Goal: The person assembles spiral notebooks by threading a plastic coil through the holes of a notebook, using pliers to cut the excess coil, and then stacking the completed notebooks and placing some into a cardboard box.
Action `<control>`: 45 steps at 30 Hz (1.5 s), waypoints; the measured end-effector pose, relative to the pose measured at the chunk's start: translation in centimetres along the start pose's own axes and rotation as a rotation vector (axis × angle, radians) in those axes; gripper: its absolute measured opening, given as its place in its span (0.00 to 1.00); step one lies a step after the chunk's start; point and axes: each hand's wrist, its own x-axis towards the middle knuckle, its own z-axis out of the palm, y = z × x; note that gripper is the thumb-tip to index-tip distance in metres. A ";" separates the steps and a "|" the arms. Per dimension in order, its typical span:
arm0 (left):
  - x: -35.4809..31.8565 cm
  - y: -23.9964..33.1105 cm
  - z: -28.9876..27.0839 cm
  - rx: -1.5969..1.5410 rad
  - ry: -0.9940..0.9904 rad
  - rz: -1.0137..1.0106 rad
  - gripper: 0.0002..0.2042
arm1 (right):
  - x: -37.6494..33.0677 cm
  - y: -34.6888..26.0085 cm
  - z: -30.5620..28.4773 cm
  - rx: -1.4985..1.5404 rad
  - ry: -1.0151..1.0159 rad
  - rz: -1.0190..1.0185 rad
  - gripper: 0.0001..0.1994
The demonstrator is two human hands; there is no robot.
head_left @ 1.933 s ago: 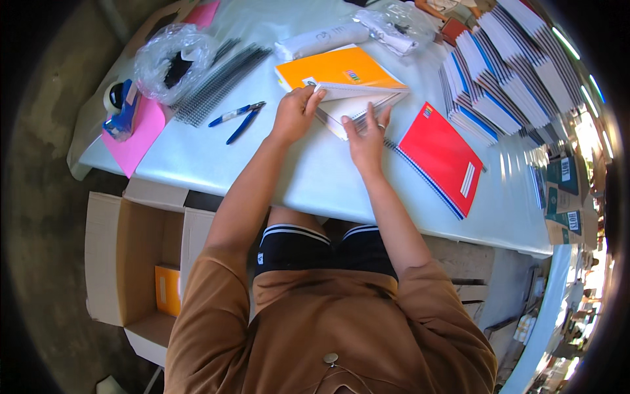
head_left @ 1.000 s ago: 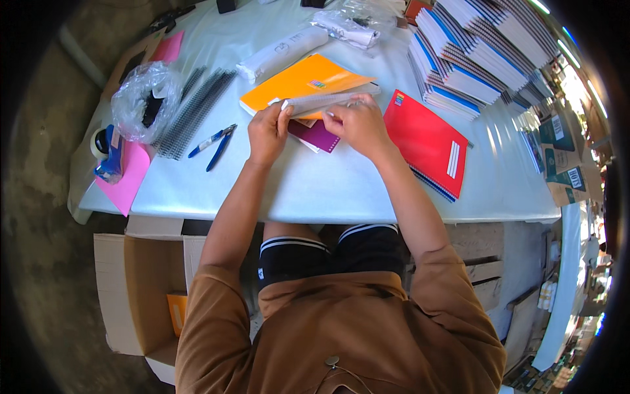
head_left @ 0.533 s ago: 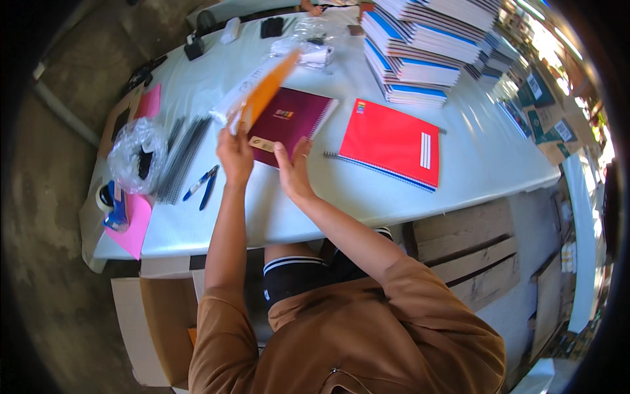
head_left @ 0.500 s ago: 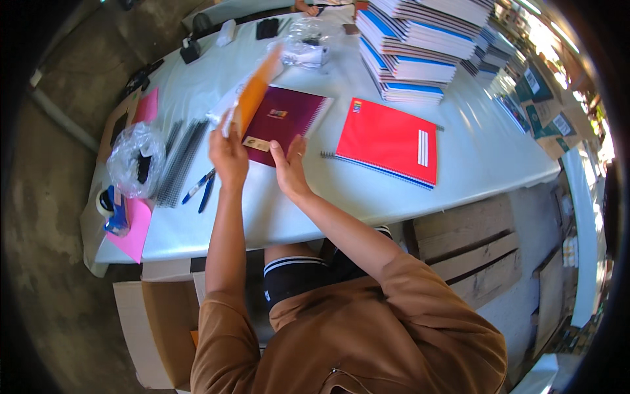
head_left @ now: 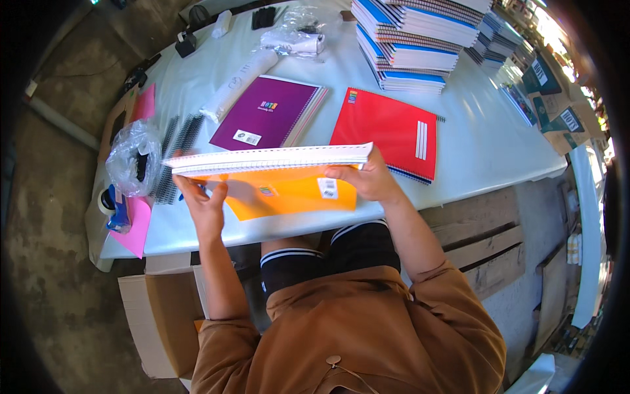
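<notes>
- Bench (head_left: 499, 141): a long table under a pale, glossy sheet; its near edge runs just in front of the seated person.
- Left hand (head_left: 207, 203): closed on the left end of an orange-covered notebook (head_left: 289, 190), fingers wrapped under the paper block (head_left: 269, 159).
- Right hand (head_left: 371, 180): gripping the right end of the same notebook, thumb on the orange cover, fingers behind the pages.
- The notebook is held up above the near edge of the bench, clear of the surface, punched edge uppermost.
- Purple notebook (head_left: 269, 113): lies flat at the middle of the bench, beyond the held one.
- Red notebook (head_left: 388, 131): flat, just right of the purple one, spiral toward the right edge.
- Stacked notebooks (head_left: 413, 39): tall piles at the far right part of the bench.
- Black binding coils (head_left: 176, 154) and a clear plastic bag (head_left: 131, 157): near the left edge.
- Pink sheet (head_left: 134, 223): at the near left corner, overhanging.
- Cardboard box (head_left: 157, 322): open, on the concrete floor (head_left: 46, 230) below the near left corner.
- Wooden pallet (head_left: 489, 243): beside the person's right.
</notes>
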 end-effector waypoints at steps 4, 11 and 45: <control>-1.7 0.3 -0.7 -0.465 -0.269 -0.230 0.18 | -0.5 -0.9 -2.4 -0.097 -0.091 -0.103 0.11; -7.4 -3.5 2.6 -0.358 -0.415 -0.475 0.19 | -2.6 2.9 -3.0 -0.004 0.169 0.141 0.11; 3.6 -11.7 -6.3 1.162 -0.548 -0.350 0.16 | -1.9 0.2 -4.9 -0.301 -0.034 -0.109 0.13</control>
